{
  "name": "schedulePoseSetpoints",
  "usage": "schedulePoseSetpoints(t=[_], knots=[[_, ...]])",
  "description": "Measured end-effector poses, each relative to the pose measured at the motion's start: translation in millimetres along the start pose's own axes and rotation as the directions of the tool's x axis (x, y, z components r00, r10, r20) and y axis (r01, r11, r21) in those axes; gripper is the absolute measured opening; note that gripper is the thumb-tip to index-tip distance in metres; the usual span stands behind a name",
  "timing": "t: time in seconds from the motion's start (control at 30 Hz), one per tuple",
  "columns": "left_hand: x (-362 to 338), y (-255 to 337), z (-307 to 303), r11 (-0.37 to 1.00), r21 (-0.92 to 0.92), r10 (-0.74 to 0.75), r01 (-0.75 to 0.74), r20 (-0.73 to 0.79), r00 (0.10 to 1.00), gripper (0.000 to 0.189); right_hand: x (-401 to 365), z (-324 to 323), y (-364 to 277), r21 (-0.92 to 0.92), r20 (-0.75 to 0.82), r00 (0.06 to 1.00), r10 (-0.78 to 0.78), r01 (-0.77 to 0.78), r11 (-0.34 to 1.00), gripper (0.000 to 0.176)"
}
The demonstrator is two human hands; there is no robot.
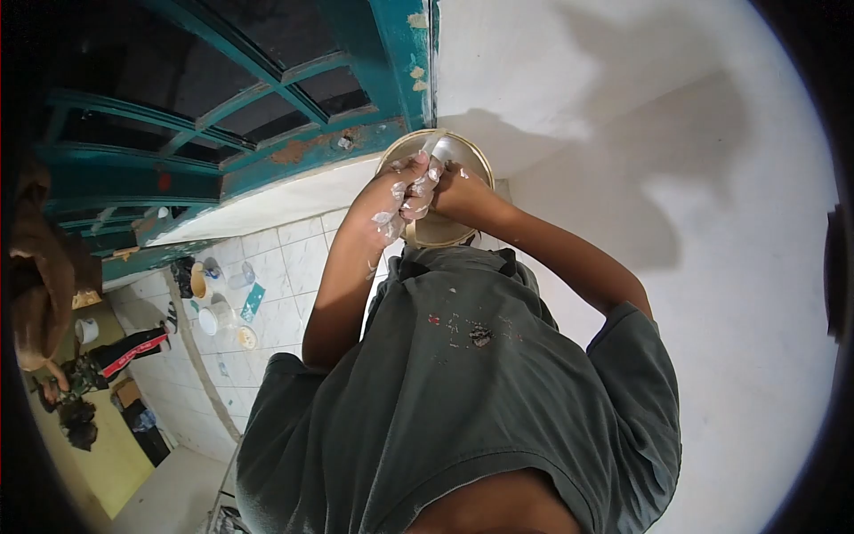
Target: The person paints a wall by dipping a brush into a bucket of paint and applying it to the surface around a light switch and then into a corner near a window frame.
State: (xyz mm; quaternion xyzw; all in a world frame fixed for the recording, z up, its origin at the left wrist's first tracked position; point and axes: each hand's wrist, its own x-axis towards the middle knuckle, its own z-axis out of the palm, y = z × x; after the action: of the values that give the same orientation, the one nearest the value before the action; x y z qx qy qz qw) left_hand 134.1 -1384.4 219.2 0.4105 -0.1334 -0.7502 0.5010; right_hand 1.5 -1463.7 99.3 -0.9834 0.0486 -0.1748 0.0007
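A round, cream-rimmed bucket (486, 164) is in front of my body, with both forearms reaching over it. My left hand (409, 189), smeared with white paste or paint, is closed over the bucket. A pale, narrow strip (411, 235) shows below its fist, and a similar pale piece shows above, near the far rim. Close beside it, my right hand (457, 189) reaches over the bucket's right side. Its fingers are mostly hidden and a little white marks it.
A teal door frame with glass panes (307, 93) stands at the upper left, against a white wall (756, 356). On the tiled floor (302, 233) are white tubs (209, 320) and a teal piece (253, 302). Another person (84, 378) is at the far left.
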Motion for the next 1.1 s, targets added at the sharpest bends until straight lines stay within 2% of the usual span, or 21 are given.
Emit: schedulePoseSetpoints(t=[0.13, 0.2, 0.23, 0.33, 0.4, 0.43, 0.5, 0.53, 0.6, 0.63, 0.7, 0.73, 0.8, 0.83, 0.9, 0.93, 1.0, 1.03, 1.1], knots=[[3, -2, -2, 1.0, 0.006, 0.01, -0.01, 0.036, 0.999, 0.026, -4, 13, -1, -0.016, 0.009, 1.0, 0.013, -0.013, 1.0, 0.008], [5, -4, -3, 1.0, -0.008, -0.001, 0.001, 0.061, 0.998, 0.026, -4, 23, -1, 0.05, -0.099, 0.995, 0.013, -0.008, 0.999, 0.008], [5, -4, -2, 1.0, -0.005, 0.001, 0.0, 0.066, 0.998, 0.026, -8, 26, -1, 0.053, -0.096, 0.995, 0.015, -0.01, 0.999, 0.008], [3, -3, 0, 1.0, -0.007, 0.006, -0.006, 0.046, 0.999, 0.025, -3, -5, -4, 0.106, -0.052, 0.994, 0.099, -0.093, 0.99, 0.008], [3, -4, -2, 1.0, -0.01, 0.013, -0.013, 0.019, 1.0, 0.025, 1, -41, -5, 0.03, 0.073, 0.988, 0.133, -0.136, 0.99, 0.009], [5, -7, -5, 1.0, -0.02, 0.006, -0.006, 0.012, 1.0, 0.025, 1, -55, -4, 0.036, 0.073, 0.989, 0.127, -0.13, 0.991, 0.009], [5, -8, -6, 1.0, -0.031, 0.003, -0.003, 0.001, 1.0, 0.025, -1, -77, -1, 0.01, 0.22, 0.949, 0.226, -0.234, 0.972, 0.009], [5, -8, -5, 0.999, -0.038, -0.001, 0.001, -0.004, 1.0, 0.026, -3, -85, -2, 0.014, 0.221, 0.95, 0.219, -0.228, 0.974, 0.009], [5, -7, -7, 0.999, -0.05, 0.002, -0.002, -0.011, 1.0, 0.026, -10, -101, -4, -0.062, 0.251, 0.89, 0.38, -0.377, 0.924, 0.016], [5, -6, -6, 0.999, -0.038, -0.014, 0.014, 0.002, 1.0, 0.026, -13, -112, -5, -0.064, 0.254, 0.892, 0.375, -0.371, 0.926, 0.016], [6, -5, -8, 1.0, -0.025, -0.019, 0.019, 0.015, 1.0, 0.027, -21, -129, -8, -0.006, 0.288, 0.788, 0.545, -0.567, 0.823, 0.021], [6, -4, -9, 1.0, -0.019, -0.017, 0.017, 0.012, 1.0, 0.027, -26, -137, -9, -0.008, 0.286, 0.791, 0.541, -0.563, 0.826, 0.021], [5, -4, -9, 1.0, -0.011, -0.012, 0.012, 0.014, 1.0, 0.027, -38, -150, -11, 0.141, 0.21, 0.746, 0.632, -0.663, 0.735, 0.025], [5, -4, -9, 1.0, -0.01, -0.017, 0.017, -0.011, 1.0, 0.027, -46, -150, -12, 0.137, 0.206, 0.746, 0.633, -0.663, 0.736, 0.025], [6, -6, -10, 1.0, -0.004, -0.019, 0.019, -0.026, 0.999, 0.027, -68, -142, -12, 0.376, 0.092, 0.606, 0.79, -0.756, 0.536, 0.029], [6, -8, -13, 1.0, -0.011, -0.016, 0.015, -0.043, 0.999, 0.027, -76, -142, -11, 0.371, 0.081, 0.602, 0.794, -0.758, 0.537, 0.029], [8, -11, -17, 1.0, -0.025, -0.004, 0.003, -0.051, 0.999, 0.026, -90, -143, -7, 0.574, 0.255, 0.457, 0.852, -0.781, 0.247, 0.031], [10, -12, -20, 1.0, -0.016, -0.001, 0.0, -0.035, 0.999, 0.026, -97, -142, -7, 0.571, 0.239, 0.452, 0.859, -0.781, 0.252, 0.031], [12, -15, -23, 0.999, -0.054, 0.007, -0.007, -0.001, 1.0, 0.027, -114, -134, -7, 0.68, 0.265, 0.409, 0.873, -0.722, 0.132, 0.032]])
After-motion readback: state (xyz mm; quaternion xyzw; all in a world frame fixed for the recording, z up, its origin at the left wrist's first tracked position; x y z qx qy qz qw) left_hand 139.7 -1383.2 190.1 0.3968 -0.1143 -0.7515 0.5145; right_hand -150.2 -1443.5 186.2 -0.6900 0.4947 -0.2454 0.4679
